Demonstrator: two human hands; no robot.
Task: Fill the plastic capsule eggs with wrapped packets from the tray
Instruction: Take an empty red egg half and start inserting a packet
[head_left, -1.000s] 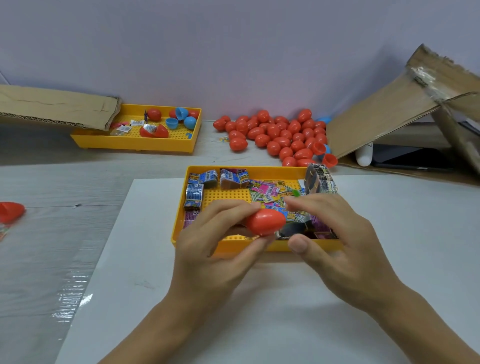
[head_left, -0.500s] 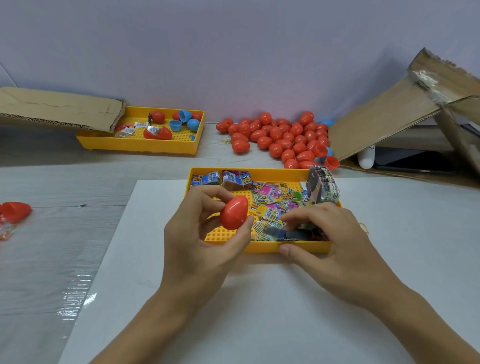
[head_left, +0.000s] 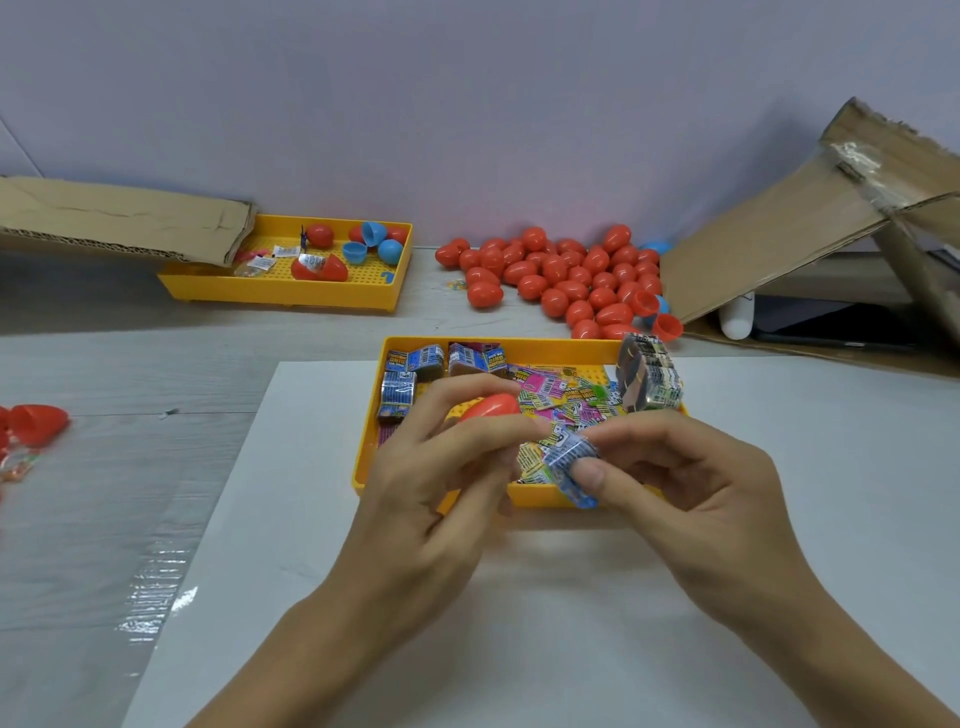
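My left hand (head_left: 441, 467) grips a red capsule egg (head_left: 491, 405) over the near yellow tray (head_left: 363, 467). My right hand (head_left: 691, 488) pinches a blue wrapped packet (head_left: 569, 462) between thumb and fingers, just right of the egg, above the tray's front rim. The tray holds several colourful wrapped packets (head_left: 550, 395) and bundled stacks (head_left: 649, 379). A pile of red eggs (head_left: 561, 280) lies beyond the tray.
A second yellow tray (head_left: 291, 291) at the back left holds red and blue egg halves. Cardboard (head_left: 119, 223) overlaps its left end. A cardboard box (head_left: 810, 228) stands at the right. A red egg half (head_left: 36, 423) lies at the far left. A white sheet (head_left: 519, 597) covers the table.
My right hand lifted a blue packet out of the tray and brought it beside the egg. My left hand tilted the egg and moved it right, toward the packet.
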